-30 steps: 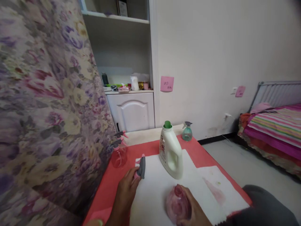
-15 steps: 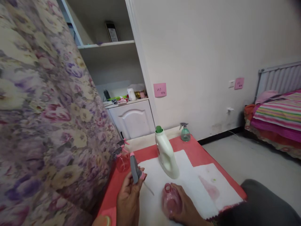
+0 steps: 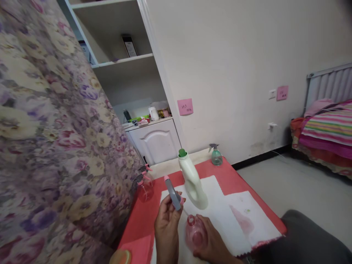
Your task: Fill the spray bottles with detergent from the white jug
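My left hand (image 3: pixel 168 220) is closed around a grey and pink spray trigger head (image 3: pixel 173 194), whose thin tube points down toward the bottle in the other hand. My right hand (image 3: pixel 213 238) grips a see-through pink spray bottle (image 3: pixel 195 234) by its side; its neck is uncapped. The trigger head and the bottle are apart, though the tube's tip is close to the bottle's mouth. Just beyond stands a big pale green jug (image 3: pixel 192 181) with a green spout in its neck. Both hands are over the white paper (image 3: pixel 217 212).
Pink spray bottles (image 3: pixel 145 190) with grey and pink heads stand at the table's left edge, beside the flowered curtain (image 3: pixel 68 146). A green spray bottle (image 3: pixel 216 157) is at the far corner. A stained white sheet (image 3: pixel 251 216) lies on the right of the red table (image 3: pixel 228 174).
My left hand has moved right with the trigger head, bringing its tube near the bottle's neck. My right hand and the pink bottle have shifted slightly left. The camera view has tilted a little.
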`<state>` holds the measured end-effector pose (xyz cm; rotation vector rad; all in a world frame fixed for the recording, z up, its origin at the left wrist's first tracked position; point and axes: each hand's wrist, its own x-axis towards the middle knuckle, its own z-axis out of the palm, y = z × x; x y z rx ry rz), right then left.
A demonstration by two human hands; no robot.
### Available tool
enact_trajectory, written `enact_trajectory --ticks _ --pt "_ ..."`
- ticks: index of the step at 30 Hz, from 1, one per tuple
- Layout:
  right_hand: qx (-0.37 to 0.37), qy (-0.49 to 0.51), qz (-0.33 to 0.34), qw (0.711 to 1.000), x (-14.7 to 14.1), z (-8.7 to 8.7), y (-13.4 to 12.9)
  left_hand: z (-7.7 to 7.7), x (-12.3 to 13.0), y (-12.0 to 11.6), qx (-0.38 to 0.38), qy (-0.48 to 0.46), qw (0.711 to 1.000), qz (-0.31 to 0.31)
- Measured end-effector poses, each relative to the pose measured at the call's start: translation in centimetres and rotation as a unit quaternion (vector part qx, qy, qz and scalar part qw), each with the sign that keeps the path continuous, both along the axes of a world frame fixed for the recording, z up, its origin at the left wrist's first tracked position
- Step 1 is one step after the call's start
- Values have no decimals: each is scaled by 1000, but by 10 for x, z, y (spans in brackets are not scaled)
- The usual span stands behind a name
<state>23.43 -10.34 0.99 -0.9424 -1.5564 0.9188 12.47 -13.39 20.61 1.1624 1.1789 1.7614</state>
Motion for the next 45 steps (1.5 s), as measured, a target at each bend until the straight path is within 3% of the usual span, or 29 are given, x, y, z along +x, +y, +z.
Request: enact_trajectory --ticks 8,13,18,31,38,45 --pt "40 -8 -28 999 -4 -3 -1 -29 3 7 -62 41 997 -36" --pt "50 1 7 999 -3 -14 3 -50 2 5 -94 116 988 -35" --pt "39 23 17 999 -4 -22 4 -66 1 2 -111 108 987 -38" --pt "45 -8 22 999 -2 -18 3 -86 -10 6 -122 68 989 -46" --pt "37 -16 16 999 1 -4 -1 -80 -10 7 -116 108 985 -60" --pt "36 -4 15 999 3 3 -3 -87 -1 4 -92 145 985 -13"
